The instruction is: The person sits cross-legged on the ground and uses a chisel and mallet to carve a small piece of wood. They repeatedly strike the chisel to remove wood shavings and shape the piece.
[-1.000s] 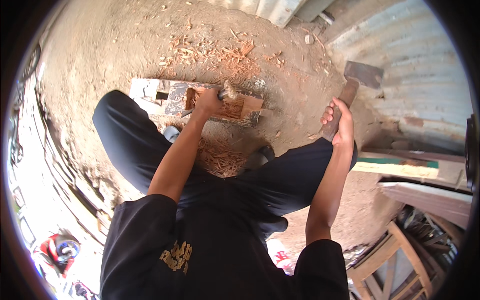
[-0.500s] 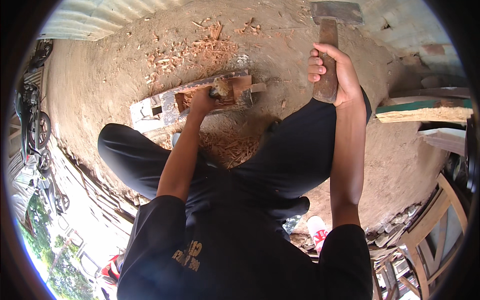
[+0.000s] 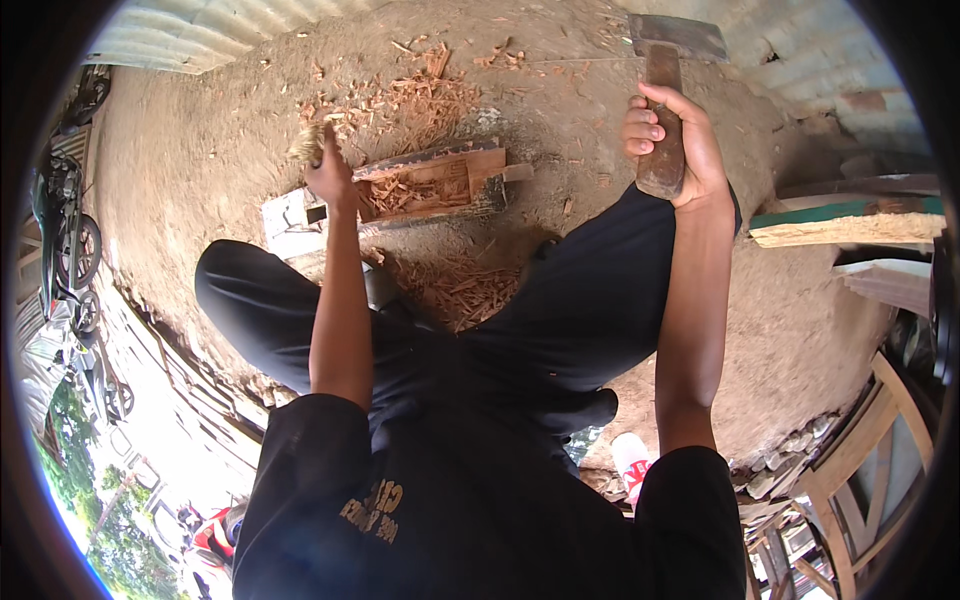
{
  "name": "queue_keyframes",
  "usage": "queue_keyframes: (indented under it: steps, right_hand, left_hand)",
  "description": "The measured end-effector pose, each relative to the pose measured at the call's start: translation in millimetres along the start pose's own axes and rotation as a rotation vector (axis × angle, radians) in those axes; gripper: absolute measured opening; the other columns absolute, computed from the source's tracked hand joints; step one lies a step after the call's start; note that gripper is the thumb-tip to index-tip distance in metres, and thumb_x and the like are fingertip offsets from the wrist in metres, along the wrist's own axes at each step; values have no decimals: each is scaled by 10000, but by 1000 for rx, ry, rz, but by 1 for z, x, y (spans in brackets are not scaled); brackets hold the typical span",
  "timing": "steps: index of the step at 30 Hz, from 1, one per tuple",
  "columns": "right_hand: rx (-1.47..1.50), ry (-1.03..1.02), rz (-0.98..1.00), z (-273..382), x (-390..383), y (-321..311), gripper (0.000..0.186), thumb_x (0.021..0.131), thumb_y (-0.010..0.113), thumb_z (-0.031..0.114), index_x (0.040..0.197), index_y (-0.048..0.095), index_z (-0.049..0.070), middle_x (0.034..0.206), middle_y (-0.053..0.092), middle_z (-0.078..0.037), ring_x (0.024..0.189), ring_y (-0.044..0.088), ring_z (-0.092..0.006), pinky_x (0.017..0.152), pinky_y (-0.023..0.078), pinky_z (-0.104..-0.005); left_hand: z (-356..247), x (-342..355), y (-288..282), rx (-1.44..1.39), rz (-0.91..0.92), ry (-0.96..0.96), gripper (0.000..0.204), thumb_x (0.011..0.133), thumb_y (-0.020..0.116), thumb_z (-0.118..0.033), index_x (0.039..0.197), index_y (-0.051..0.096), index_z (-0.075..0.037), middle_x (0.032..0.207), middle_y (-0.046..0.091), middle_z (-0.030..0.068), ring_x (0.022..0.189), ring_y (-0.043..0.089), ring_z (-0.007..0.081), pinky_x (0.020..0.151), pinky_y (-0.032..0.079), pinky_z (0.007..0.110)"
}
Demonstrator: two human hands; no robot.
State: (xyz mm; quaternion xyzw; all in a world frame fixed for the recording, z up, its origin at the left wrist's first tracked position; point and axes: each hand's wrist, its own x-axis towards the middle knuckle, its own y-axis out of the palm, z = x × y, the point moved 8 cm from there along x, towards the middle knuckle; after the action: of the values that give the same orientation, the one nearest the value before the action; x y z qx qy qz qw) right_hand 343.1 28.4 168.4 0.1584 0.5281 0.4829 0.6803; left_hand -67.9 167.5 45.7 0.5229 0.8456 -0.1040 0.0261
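My left hand is closed around a chisel with a frayed, pale yellowish handle end; its blade is hidden. It is held above the left part of a long wooden block lying on the ground. Reddish shavings fill a rectangular hollow cut in the block, and a smaller square hole sits near its pale left end. Off to the right, my right hand grips the wooden handle of a mallet, whose broad dark head points away from me. The right forearm rests by my right knee.
Wood chips lie scattered on the dirt beyond the block, and more lie between my legs. Corrugated sheets bound the far side. Boards are stacked at right, above a wooden frame. Motorbikes stand at far left.
My left hand has lifted the chisel out of the block's hollow and moved left, uncovering the shavings inside. The right hand with the mallet has shifted only slightly.
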Motion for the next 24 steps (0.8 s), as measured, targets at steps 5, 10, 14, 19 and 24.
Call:
queue_keyframes:
  steps: [5, 10, 14, 19, 24]
  right_hand:
    - [64, 58, -13, -1, 1, -5, 138, 817, 561, 92, 793, 437, 35, 641, 394, 2, 508, 391, -66, 465, 342, -225]
    - [91, 91, 3, -3, 4, -5, 131, 827, 551, 96, 801, 438, 35, 652, 393, 5, 504, 384, -66, 464, 344, -223]
    - [51, 108, -12, -3, 3, -8, 124, 835, 542, 102, 802, 441, 39, 654, 387, 10, 501, 379, -66, 468, 344, -222]
    - [90, 161, 13, -6, 4, -11, 127, 839, 540, 109, 802, 439, 41, 653, 383, 14, 501, 377, -64, 468, 343, -222]
    - [125, 169, 29, -7, 2, -8, 129, 840, 541, 111, 809, 437, 42, 650, 374, 18, 503, 373, -63, 467, 342, -223]
  left_hand:
    - [-29, -9, 34, -365, 271, -122, 154, 840, 594, -157, 759, 527, -44, 574, 458, 13, 460, 450, 134, 463, 432, 320]
    - [-44, -54, 95, -95, 560, 93, 125, 819, 623, -153, 852, 554, -53, 615, 540, 25, 507, 511, 118, 529, 470, 292]
    - [-11, -81, 125, -222, 624, -107, 130, 853, 600, -159, 796, 515, -78, 580, 471, -4, 498, 411, 90, 478, 343, 258]
    - [32, -90, 129, -272, 590, -240, 143, 849, 603, -96, 844, 463, -68, 637, 440, -9, 515, 366, 94, 479, 310, 257]
    - [37, -86, 124, -376, 485, -191, 182, 834, 634, -87, 896, 463, -70, 688, 469, 4, 547, 402, 92, 475, 328, 255]
